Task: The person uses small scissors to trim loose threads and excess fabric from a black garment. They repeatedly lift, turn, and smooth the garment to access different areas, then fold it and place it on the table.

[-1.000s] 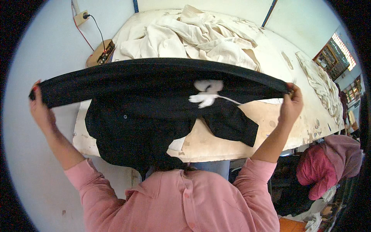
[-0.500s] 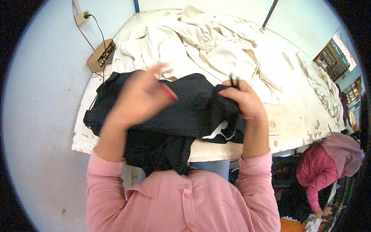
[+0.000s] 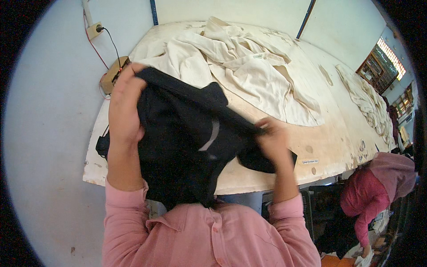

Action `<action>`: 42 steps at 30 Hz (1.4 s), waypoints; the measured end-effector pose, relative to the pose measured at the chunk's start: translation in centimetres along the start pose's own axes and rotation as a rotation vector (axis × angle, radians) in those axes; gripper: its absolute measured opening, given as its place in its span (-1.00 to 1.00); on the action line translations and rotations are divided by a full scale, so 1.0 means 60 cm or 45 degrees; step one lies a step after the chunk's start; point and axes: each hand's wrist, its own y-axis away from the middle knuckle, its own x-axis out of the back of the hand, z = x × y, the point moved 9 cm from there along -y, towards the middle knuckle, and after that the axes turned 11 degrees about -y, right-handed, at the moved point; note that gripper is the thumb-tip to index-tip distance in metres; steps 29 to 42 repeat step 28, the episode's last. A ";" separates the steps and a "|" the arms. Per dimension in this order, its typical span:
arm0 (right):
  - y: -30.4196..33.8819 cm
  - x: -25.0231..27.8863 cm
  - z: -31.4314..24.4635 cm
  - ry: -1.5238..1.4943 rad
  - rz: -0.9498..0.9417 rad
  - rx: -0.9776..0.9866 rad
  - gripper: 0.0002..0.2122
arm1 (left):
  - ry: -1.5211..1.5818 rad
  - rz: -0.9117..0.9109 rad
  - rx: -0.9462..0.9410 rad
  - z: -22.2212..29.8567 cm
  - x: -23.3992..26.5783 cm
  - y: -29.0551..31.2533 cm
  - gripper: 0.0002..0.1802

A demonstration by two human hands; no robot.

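Note:
A black garment (image 3: 178, 120) is stretched between my two hands, its lower part hanging over the table's front edge against my body. My left hand (image 3: 128, 104) is closed on its raised upper left corner. Lower and to the right, my right hand (image 3: 273, 140), somewhat blurred, pinches the other end of the taut edge. A pale strip (image 3: 211, 135) shows on the black cloth between them. Part of the garment lies below my right hand on the table.
Crumpled cream cloth (image 3: 267, 82) covers the far part of the pale table (image 3: 307, 142). More cream cloth (image 3: 364, 98) lies along the right side. A tan box with wires (image 3: 109, 82) sits at the left wall below a socket (image 3: 94, 30). A co-worker (image 3: 367, 191) bends at the right.
My left hand has gone up and left and now grips the garment's corner. My right hand has moved down. The cloth has been spread and lifted between them, showing the pale strip.

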 end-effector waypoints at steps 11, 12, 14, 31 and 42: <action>-0.053 0.146 -0.087 -0.329 -0.088 0.204 -0.85 | -0.480 -0.127 0.093 -0.035 0.201 0.016 -0.87; -0.050 0.116 -0.076 -0.297 -0.242 0.056 -0.90 | -0.551 -0.122 0.142 -0.052 0.237 0.007 -0.83; -0.032 0.059 -0.080 -0.300 -0.492 -0.036 -0.89 | -0.617 -0.143 0.179 -0.075 0.291 0.000 -0.77; -0.007 -0.066 -0.133 -0.571 -0.821 0.020 -0.86 | -1.750 0.342 -0.439 -0.051 0.212 0.009 -0.61; -0.007 -0.066 -0.133 -0.571 -0.821 0.020 -0.86 | -1.750 0.342 -0.439 -0.051 0.212 0.009 -0.61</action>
